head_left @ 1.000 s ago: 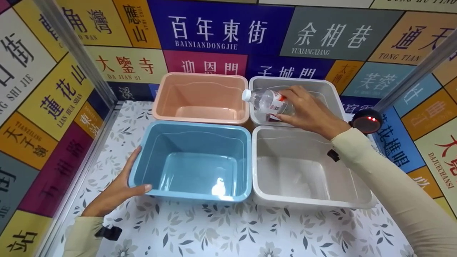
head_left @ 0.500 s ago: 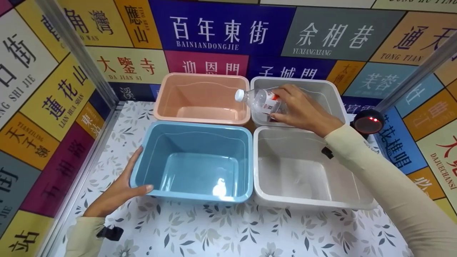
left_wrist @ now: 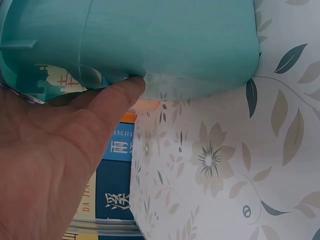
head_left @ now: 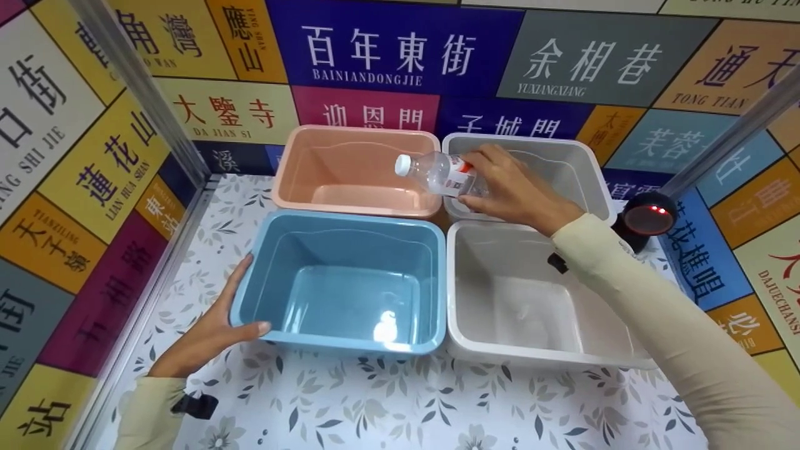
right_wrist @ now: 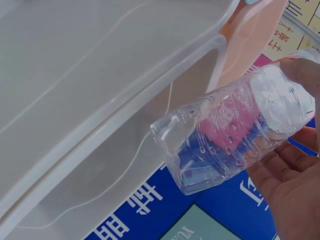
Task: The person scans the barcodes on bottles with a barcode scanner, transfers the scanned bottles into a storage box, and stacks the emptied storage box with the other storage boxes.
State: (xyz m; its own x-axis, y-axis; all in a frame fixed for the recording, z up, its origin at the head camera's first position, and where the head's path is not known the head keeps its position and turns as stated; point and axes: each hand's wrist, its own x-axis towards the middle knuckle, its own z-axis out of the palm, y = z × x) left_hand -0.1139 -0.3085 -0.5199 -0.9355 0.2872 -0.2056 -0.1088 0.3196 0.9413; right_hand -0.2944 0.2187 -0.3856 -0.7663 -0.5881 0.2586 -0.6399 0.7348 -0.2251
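My right hand (head_left: 512, 184) grips a clear plastic bottle (head_left: 440, 175) with a white cap and a red-and-white label. The bottle lies nearly level, its cap pointing left over the peach bin (head_left: 356, 209) and its base above the back grey bin (head_left: 590, 156). In the right wrist view, droplets cling inside the bottle (right_wrist: 215, 135). My left hand (head_left: 209, 325) rests at the front left corner of the blue bin (head_left: 350, 344), thumb on the front rim and straight fingers along the left side. The left wrist view shows the thumb touching the blue wall (left_wrist: 165, 45).
A front grey bin (head_left: 550, 353) stands right of the blue one. All the bins sit close together on a floral-patterned tabletop (head_left: 350, 406). A black round device with red lights (head_left: 650, 215) stands at the right. Sign-printed panels (head_left: 387, 44) enclose the back and sides.
My right hand has carried the bottle leftward, so its cap has passed from the rims between the back bins to over the peach bin. My left hand stays at the blue bin.
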